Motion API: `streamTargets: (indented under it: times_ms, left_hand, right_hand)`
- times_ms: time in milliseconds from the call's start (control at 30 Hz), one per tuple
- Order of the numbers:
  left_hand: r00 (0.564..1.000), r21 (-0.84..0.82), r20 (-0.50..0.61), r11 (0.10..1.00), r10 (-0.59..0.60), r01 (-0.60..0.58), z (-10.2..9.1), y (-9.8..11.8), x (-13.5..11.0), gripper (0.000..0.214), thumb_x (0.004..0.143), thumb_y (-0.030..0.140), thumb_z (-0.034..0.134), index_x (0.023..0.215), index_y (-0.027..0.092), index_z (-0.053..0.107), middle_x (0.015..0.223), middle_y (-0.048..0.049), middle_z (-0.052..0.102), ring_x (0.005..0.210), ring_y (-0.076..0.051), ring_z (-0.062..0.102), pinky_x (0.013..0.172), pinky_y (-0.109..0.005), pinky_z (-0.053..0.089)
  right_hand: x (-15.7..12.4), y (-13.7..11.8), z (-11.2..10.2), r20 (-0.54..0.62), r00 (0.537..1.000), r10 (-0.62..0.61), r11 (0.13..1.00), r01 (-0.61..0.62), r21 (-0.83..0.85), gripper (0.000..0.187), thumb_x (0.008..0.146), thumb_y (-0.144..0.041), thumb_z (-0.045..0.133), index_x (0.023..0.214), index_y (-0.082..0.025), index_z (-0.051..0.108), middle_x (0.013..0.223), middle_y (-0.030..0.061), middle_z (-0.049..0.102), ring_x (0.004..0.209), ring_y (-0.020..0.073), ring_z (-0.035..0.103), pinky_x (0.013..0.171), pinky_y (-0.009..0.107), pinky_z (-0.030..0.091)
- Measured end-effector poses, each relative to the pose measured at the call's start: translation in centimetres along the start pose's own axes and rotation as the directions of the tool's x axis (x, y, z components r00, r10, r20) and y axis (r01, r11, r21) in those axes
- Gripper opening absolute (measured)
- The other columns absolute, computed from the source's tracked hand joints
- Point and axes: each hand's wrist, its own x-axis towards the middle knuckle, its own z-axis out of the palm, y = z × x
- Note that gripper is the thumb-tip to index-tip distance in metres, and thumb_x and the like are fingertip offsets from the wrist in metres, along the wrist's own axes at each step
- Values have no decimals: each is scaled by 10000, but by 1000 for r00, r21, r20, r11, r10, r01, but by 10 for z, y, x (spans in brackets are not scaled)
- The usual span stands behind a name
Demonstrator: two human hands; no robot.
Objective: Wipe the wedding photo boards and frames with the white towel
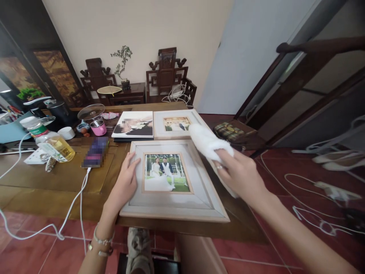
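A picture frame (168, 205) with a wide pale border lies flat on the wooden table, around a wedding photo (167, 173) of two people. My left hand (127, 180) grips its left edge, fingertips resting on the border. In my right hand (242, 171) is a fluffy white cloth (209, 142), bunched up above the frame's right side. The fingers are wrapped round one end of the cloth and the palm is hidden. Behind, a second pale frame (159, 121) is partly covered by the cloth. Beside that one sits a photo album (134, 123) showing a couple.
To the left lie a phone (95, 153) on a white charging cable (74, 198), an oil bottle (54, 142) and a pink cup (98, 128). A plaid bag (229, 131) rests right of the table. Cables and a power strip (338, 190) lie on the red tiled floor.
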Motion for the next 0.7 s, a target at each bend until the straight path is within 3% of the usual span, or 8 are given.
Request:
streamTargets:
  times_ms: [67, 133, 233, 367, 533, 700]
  left_hand:
    - [1000, 5, 17, 1000, 11, -11, 0, -1, -1, 445, 901, 64, 318, 1284, 163, 522, 1525, -133, 317, 1481, -248, 171, 1197, -501, 208]
    - [999, 5, 51, 1000, 6, -6, -1, 0, -1, 457, 903, 66, 309, 1301, 157, 514, 1539, -133, 302, 1485, -239, 161, 1202, -482, 208]
    - [995, 25, 94, 1000, -18, 16, -2, 2, -3, 457, 921, 102, 311, 1346, 135, 479, 1538, -146, 313, 1476, -230, 196, 1204, -453, 215]
    - [995, 111, 104, 994, -15, 3, 0, 2, -4, 452, 946, 175, 351, 1381, 98, 445, 1519, -175, 353, 1472, -256, 202, 1201, -474, 212]
    - [997, 109, 82, 994, 8, -17, 5, -5, -4, 524, 897, 69, 329, 1412, 112, 416, 1520, -167, 357, 1469, -250, 217, 1197, -469, 234]
    - [997, 117, 78, 993, 19, -28, 6, -10, -4, 551, 857, 24, 324, 1398, 43, 423, 1511, -205, 357, 1462, -255, 234, 1204, -452, 229]
  right_hand:
    - [17, 0, 11, 7, 1000, -31, 999, 31, -20, 320, 798, -77, 453, 1032, -187, 642, 1151, 159, 654, 1122, 330, 593, 902, 478, 508]
    - [28, -5, 25, 100, 990, -101, 994, 104, -30, 374, 755, -28, 464, 1045, -189, 637, 1241, 146, 625, 1234, 336, 520, 1001, 528, 433]
    - [33, -14, 43, 203, 970, -137, 988, 147, -36, 369, 768, -22, 470, 1065, -172, 628, 1250, 154, 626, 1254, 343, 504, 996, 554, 423]
    - [31, -21, 50, 209, 970, -120, 989, 134, -55, 348, 795, -33, 455, 1080, -154, 614, 1251, 184, 619, 1260, 352, 495, 948, 543, 446]
    - [23, -33, 32, 257, 948, -188, 974, 213, -72, 309, 752, -29, 468, 978, -162, 631, 1121, 178, 676, 1159, 321, 574, 983, 507, 430]
    - [-11, -62, -17, 289, 907, -307, 941, 334, -46, 340, 659, -53, 479, 919, -216, 624, 1021, 139, 699, 978, 285, 638, 823, 422, 531]
